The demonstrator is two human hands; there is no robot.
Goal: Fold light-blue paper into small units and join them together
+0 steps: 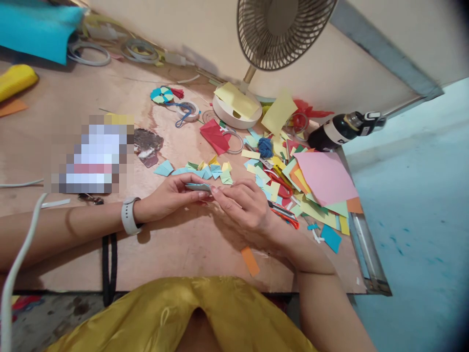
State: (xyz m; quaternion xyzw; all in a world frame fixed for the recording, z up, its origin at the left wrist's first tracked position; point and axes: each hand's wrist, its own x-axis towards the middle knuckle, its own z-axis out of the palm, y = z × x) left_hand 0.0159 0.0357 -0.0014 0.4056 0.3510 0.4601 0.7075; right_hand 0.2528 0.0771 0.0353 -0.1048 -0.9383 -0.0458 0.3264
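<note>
Your fingers (205, 193) on both the left hand (166, 195) and right hand (245, 203) pinch a small folded light-blue paper piece (198, 187) between them, just above the tabletop (176, 249), nearer its front edge than its back.

Bare tabletop (183, 249) lies open near and left of the left hand (166, 198) and right hand (244, 205); a litter of paper scraps (278, 171) crowds the right, with fan base (236, 110) and dark bottle (339, 129) blocking the far side.
</note>
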